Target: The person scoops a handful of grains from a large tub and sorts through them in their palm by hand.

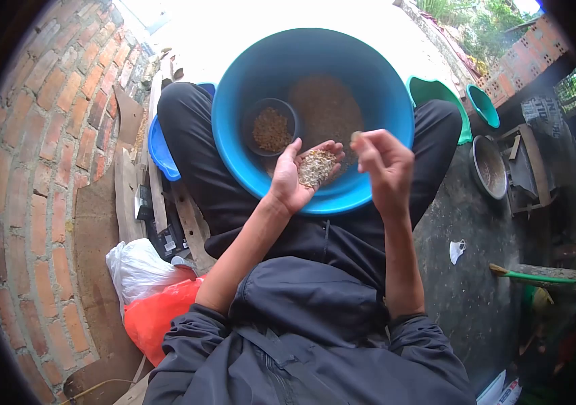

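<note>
A large blue basin (237, 158) rests between my legs, with a layer of fine brown grain (325, 101) at its bottom. Inside it, on the left, stands a small dark bowl (293, 121) holding golden-brown pieces (272, 129). My left hand (295, 182) is palm up over the basin's near edge, cupped around a heap of pale mixed grain (316, 167). To its right, my right hand (388, 165) is raised above the basin rim, fingers pinched on a small brownish piece (355, 137) at the fingertips. The two hands are apart.
White (138, 270) and red plastic bags (160, 314) lie at the left, near a brick wall (45, 202). Green basins (482, 106), a metal bowl (489, 167), a white mask (457, 252) and a green-handled brush (538, 277) are on the right.
</note>
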### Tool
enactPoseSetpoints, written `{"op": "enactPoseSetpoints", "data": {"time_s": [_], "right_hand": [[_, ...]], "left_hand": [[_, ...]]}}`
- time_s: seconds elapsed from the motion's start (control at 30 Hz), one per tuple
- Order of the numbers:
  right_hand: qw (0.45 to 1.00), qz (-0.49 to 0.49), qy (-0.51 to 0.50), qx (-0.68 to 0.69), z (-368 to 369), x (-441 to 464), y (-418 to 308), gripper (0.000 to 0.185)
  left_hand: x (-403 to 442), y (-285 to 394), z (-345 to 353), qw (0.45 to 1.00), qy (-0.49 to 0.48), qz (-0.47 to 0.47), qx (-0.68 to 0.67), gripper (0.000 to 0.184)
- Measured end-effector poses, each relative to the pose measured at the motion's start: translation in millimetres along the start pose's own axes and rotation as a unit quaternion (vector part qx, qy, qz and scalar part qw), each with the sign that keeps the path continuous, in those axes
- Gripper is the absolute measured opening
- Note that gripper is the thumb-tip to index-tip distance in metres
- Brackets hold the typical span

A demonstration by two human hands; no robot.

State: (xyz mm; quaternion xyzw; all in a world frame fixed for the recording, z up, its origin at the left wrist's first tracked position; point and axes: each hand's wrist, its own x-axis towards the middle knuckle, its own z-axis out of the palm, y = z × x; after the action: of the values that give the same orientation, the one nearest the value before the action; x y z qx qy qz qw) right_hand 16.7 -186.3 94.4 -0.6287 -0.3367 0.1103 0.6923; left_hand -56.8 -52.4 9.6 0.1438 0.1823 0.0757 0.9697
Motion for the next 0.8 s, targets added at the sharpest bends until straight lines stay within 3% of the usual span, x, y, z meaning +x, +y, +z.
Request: {"op": "enactPoseSetpoints", "data": {"time_s": [0.1,0.17,0.27,0.33,0.63,0.8], "right_hand": [[0.978,-0.055,-0.047,-0.197,0,4,43,0.015],[0.976,-0.08,-0.07,-0.192,7,1,60,0.019],[0.957,-0.102,-0.073,-0.262,14,2,65,0.018],[0.9,-0.186,-0.095,-0.383,12,4,68,0.016],[0.885,-0.212,-0.105,-0.401,14,2,64,0.009],[0.962,-0.08,-0.071,-0.25,15,4,53,0.015]], "left_hand": [[2,-1,-5,1.0,0.005,0.003,0.019,0.059],[3,-1,-12,0.999,0.018,0.005,0.044,0.058],[7,-1,-20,0.998,-0.053,-0.01,0.019,0.051],[9,-1,-24,0.998,-0.054,-0.016,0.018,0.051],[9,-2,-25,0.997,-0.063,-0.013,0.038,0.05],[9,-5,-18,0.998,0.01,0.015,0.053,0.049]]}}
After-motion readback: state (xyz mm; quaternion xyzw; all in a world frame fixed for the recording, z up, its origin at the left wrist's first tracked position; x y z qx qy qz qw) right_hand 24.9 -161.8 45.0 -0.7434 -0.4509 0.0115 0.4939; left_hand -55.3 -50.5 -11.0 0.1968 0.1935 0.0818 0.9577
